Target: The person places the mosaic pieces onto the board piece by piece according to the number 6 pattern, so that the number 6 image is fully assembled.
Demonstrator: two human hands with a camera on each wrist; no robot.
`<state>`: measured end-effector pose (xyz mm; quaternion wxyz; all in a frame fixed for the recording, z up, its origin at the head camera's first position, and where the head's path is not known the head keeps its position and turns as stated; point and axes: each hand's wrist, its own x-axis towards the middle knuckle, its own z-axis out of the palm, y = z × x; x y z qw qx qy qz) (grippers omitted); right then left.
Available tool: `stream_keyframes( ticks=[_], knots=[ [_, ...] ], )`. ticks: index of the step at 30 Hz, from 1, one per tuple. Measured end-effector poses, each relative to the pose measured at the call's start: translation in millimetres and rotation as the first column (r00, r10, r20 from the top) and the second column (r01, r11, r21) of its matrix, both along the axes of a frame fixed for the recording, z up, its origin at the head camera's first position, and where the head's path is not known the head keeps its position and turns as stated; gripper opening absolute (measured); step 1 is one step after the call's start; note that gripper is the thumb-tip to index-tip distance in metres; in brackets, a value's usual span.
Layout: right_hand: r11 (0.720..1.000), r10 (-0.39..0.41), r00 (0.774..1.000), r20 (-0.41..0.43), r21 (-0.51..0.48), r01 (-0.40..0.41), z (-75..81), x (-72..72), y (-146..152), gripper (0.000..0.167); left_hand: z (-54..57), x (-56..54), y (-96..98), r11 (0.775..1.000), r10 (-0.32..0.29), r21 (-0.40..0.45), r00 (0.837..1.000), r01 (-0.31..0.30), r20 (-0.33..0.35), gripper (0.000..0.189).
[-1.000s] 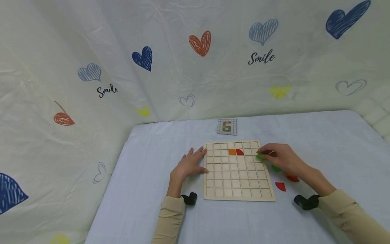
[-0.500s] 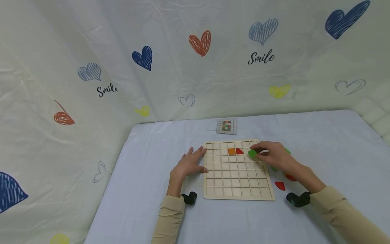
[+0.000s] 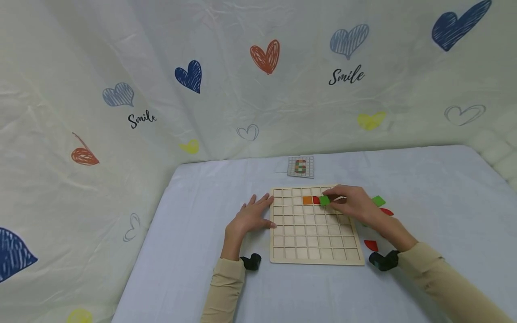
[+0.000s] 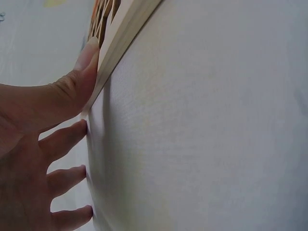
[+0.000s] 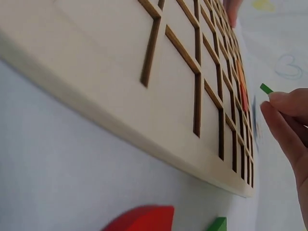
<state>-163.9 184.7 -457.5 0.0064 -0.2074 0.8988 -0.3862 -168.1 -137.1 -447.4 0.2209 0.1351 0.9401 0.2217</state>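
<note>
A square wooden grid board (image 3: pixel 300 229) lies on the cloth-covered table. An orange square tile (image 3: pixel 308 200) and a red quarter-round tile (image 3: pixel 316 200) sit side by side in its second row from the far edge. My right hand (image 3: pixel 352 202) pinches a green square tile (image 3: pixel 324 200) between thumb and fingertips. In the head view the green tile overlaps the red one's right side; in the right wrist view it is above the board. My left hand (image 3: pixel 251 217) rests at the board's left edge, its thumb (image 4: pixel 87 62) on the rim and its fingers spread on the cloth.
Beyond the board lies a small pattern card (image 3: pixel 300 167). Right of the board are loose tiles: a green one (image 3: pixel 378 200), a red one (image 3: pixel 387 211) and a red quarter-round (image 3: pixel 371 245). The right forearm passes over that area. A printed curtain (image 3: pixel 226 98) hangs behind the table.
My right hand has moved left over the board with the green tile, from the right edge to beside the red tile. Loose tiles came into view behind it. The left hand stayed put.
</note>
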Motion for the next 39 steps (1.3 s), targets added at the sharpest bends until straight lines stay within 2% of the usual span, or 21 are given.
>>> stream_keyframes(
  ticks=[4,11,17,25,35,39],
  knots=[
    [1.000,-0.005,1.000,0.007,0.017,0.005,0.8,-1.9,-5.2,0.033,-0.5,-0.5,-0.6,1.000,-0.003,-0.009,1.000,0.003,-0.003,0.088],
    [0.999,0.034,0.996,-0.085,0.038,-0.031,-2.6,-8.5,-14.1,0.029,0.4,0.1,-1.0,1.000,-0.004,-0.003,1.000,0.004,0.001,0.088],
    [0.997,0.076,0.994,-0.080,0.027,-0.074,-2.4,-14.0,-27.0,0.026,2.7,0.9,-2.4,1.000,0.000,-0.017,1.000,0.000,-0.005,0.088],
    [0.992,0.120,0.984,-0.128,0.043,-0.115,-5.1,-21.2,-40.3,0.023,2.0,0.9,-3.7,1.000,-0.002,0.002,1.000,0.002,-0.006,0.088],
    [0.994,0.089,0.995,-0.043,0.066,-0.086,-10.9,-32.3,-55.1,0.023,3.0,0.8,-1.4,1.000,0.004,0.012,1.000,-0.004,-0.005,0.088],
    [0.991,0.093,0.995,-0.034,0.099,-0.089,-11.4,-35.4,-58.1,0.024,4.4,1.8,0.2,1.000,0.001,0.019,1.000,-0.001,-0.001,0.088]
  ],
)
